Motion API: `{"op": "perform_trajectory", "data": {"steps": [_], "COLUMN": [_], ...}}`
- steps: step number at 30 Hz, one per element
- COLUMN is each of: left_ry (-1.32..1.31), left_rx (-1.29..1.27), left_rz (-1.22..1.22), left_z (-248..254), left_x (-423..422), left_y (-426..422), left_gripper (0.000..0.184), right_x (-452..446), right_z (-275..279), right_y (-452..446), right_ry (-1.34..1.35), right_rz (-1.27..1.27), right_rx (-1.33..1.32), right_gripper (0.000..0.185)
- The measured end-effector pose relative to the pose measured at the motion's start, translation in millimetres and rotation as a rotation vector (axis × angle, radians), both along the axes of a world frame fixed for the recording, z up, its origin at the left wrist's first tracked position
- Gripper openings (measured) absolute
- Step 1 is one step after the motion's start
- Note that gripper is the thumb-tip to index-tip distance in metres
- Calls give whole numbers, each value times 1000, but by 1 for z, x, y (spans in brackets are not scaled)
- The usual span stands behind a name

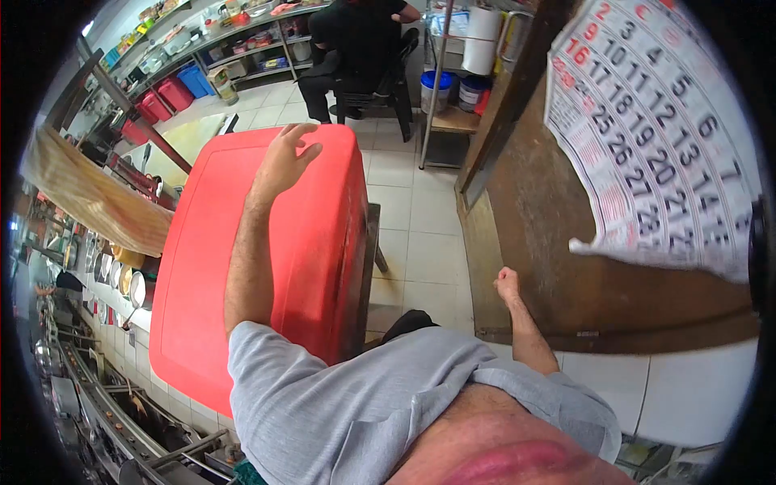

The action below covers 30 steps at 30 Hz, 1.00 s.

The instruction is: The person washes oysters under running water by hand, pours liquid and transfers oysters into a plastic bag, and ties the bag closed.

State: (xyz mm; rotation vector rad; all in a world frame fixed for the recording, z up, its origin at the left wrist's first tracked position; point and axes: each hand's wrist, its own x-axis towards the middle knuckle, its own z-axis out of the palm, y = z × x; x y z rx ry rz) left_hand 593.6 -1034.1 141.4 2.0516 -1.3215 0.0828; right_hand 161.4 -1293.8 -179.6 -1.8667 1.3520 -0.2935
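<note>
My left hand (287, 162) reaches over the far end of a large red chest (214, 242) with a lid. Its fingers are stretched forward and the thumb stands apart, with nothing in them. I cannot tell whether the palm touches the lid. Low at my right side, my right hand (508, 284) is curled into a fist beside a brown wooden door (533, 218). No object shows in that fist. The chest's lid is down, and what is inside stays hidden.
A large calendar (647, 137) hangs on the right. Ahead, a person in black (356, 40) sits on a dark chair (402, 89) by a shelf rack (449, 121). White floor tiles (424, 259) run between chest and door. Pans (141, 289) and a stove (105, 404) are at left.
</note>
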Motion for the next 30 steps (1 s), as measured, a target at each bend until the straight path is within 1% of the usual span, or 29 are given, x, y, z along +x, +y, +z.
{"op": "perform_trajectory", "data": {"steps": [1,2,4,5,7,8,10,13,14,16,17,18,20,22,23,26,28,30], "left_ry": [-15,-8,67,60,67,78,78,119,117,109,95,121,128,145,77,107,55,114], "left_rx": [-8,-8,-46,-40,-27,-10,19,13,24,-16,-27,-28,-36,21,1,65,76,72], "left_rz": [-5,16,1,11,59,74,150,298,325,478,511,579,692,824,846,942,947,978], "left_z": [0,1,4,3,0,-2,-3,-8,-8,-2,-3,-5,2,9,3,-1,-7,-7], "left_x": [10,18,32,40,60,70,93,124,130,148,157,166,180,194,209,261,310,360], "left_y": [-13,-26,-51,-63,-87,-97,-114,-133,-133,-134,-131,-126,-121,-116,-110,-96,-84,-79], "left_gripper": [35,35,34,34,35,35,36,37,37,38,38,37,37,37,36,37,37,37], "right_x": [12,24,54,70,109,132,181,259,281,346,380,413,481,554,592,696,758,805], "right_z": [-8,-10,-13,-14,-17,-21,-32,-65,-63,-46,-38,-28,-9,2,2,-13,-24,-29], "right_y": [-21,-34,-61,-78,-118,-140,-187,-251,-260,-291,-304,-314,-323,-321,-319,-304,-290,-287], "right_ry": [82,89,-10,-10,71,67,124,69,70,36,88,81,103,91,60,21,9,98], "right_rz": [35,56,112,143,253,297,260,361,388,517,571,612,762,835,894,1012,1058,1125], "right_rx": [58,56,37,38,46,48,275,258,271,336,365,356,303,301,298,311,326,343], "right_gripper": [18,18,29,29,39,39,35,32,32,28,25,25,24,25,25,26,27,28]}}
